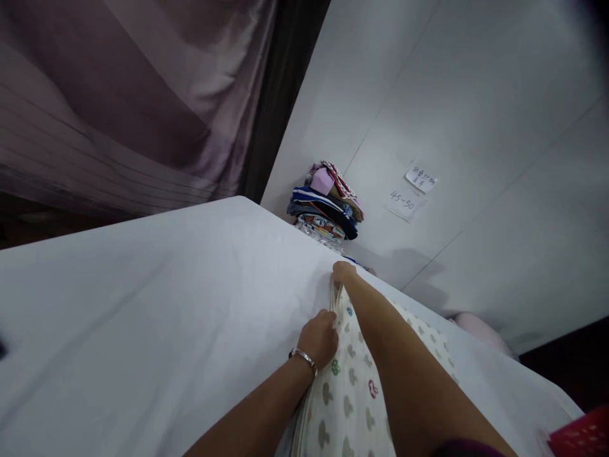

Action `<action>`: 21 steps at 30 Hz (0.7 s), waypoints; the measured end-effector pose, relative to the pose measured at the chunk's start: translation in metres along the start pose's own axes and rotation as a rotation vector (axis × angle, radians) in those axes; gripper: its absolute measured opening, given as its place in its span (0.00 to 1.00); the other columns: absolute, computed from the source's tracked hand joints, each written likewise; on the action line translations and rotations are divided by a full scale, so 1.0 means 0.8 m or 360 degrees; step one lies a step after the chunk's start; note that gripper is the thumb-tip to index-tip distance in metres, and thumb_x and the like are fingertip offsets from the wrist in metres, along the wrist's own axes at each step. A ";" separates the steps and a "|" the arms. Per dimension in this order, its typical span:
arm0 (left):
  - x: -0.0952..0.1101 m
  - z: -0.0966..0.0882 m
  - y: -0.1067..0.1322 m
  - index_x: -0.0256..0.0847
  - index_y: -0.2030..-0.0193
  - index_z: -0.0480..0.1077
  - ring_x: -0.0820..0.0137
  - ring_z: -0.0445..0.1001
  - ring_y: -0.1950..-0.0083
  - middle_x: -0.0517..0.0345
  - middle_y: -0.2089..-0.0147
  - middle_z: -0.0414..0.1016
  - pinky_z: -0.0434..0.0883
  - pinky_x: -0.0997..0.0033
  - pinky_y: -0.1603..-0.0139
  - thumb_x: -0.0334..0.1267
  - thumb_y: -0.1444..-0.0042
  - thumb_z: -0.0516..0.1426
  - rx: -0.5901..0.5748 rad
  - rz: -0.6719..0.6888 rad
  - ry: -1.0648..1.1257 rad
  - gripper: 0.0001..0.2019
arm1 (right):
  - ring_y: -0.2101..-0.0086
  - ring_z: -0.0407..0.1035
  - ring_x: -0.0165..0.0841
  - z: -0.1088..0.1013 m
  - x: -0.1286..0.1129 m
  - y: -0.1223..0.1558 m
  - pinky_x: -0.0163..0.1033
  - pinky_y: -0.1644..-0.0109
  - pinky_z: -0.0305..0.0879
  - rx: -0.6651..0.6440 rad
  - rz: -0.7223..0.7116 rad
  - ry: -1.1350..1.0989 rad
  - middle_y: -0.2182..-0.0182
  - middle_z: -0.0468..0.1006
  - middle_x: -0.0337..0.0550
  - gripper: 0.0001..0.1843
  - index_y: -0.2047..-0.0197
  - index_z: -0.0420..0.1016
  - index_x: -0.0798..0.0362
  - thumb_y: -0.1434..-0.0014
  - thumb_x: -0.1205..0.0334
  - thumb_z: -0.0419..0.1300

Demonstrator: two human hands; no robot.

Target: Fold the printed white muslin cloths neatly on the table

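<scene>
A cream cloth (349,393) printed with small grey, green and red shapes lies on the white sheet-covered table (157,304). My left hand (320,337), with a silver bangle on the wrist, is closed on the cloth's left edge. My right hand (343,271) reaches farther out and pinches the same edge at the cloth's far corner; its forearm lies across the cloth.
A stack of folded colourful clothes (326,203) sits at the table's far end against the white wall. Two paper notes (413,190) are stuck on the wall. A mauve curtain (128,95) hangs at left. A red basket (583,435) shows at bottom right.
</scene>
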State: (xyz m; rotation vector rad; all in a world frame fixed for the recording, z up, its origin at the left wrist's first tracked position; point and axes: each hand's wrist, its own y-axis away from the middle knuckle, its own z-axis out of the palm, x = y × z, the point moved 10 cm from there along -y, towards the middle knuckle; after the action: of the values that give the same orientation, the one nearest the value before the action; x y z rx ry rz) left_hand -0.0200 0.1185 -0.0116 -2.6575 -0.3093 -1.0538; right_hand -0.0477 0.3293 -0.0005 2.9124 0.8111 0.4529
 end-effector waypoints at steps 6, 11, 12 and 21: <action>-0.003 0.001 0.000 0.42 0.63 0.66 0.68 0.70 0.58 0.56 0.59 0.70 0.64 0.70 0.58 0.29 0.48 0.50 -0.0027 -0.0024 -0.0013 0.08 | 0.54 0.67 0.37 0.004 -0.004 -0.003 0.49 0.51 0.65 0.0032 -0.0121 0.0019 0.52 0.70 0.47 0.15 0.51 0.68 0.56 0.39 0.58 0.57; -0.016 0.000 -0.002 0.41 0.57 0.66 0.66 0.69 0.52 0.53 0.54 0.70 0.63 0.70 0.52 0.30 0.48 0.50 -0.0020 -0.0139 0.0092 0.12 | 0.57 0.68 0.35 -0.013 0.004 -0.007 0.47 0.53 0.66 0.0214 -0.0120 -0.0220 0.55 0.72 0.46 0.14 0.53 0.69 0.56 0.38 0.57 0.55; -0.021 -0.001 -0.003 0.41 0.54 0.66 0.66 0.68 0.51 0.52 0.52 0.70 0.62 0.70 0.50 0.30 0.48 0.50 -0.0001 -0.0193 0.0127 0.15 | 0.58 0.69 0.34 -0.015 0.005 -0.007 0.45 0.53 0.66 0.0256 -0.0103 -0.0283 0.57 0.73 0.45 0.12 0.53 0.70 0.56 0.38 0.59 0.54; -0.035 -0.007 0.000 0.35 0.50 0.62 0.60 0.72 0.53 0.44 0.51 0.70 0.66 0.63 0.55 0.29 0.49 0.49 -0.0083 -0.0454 0.0006 0.18 | 0.62 0.71 0.32 -0.008 0.013 -0.011 0.30 0.60 0.63 0.0456 0.0025 -0.0827 0.67 0.78 0.43 0.14 0.64 0.76 0.55 0.50 0.73 0.52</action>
State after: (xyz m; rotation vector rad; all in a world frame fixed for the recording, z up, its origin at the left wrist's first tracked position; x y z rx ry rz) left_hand -0.0434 0.1141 -0.0270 -2.7127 -0.6860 -1.1614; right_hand -0.0453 0.3421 0.0072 3.0574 0.8191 -0.4450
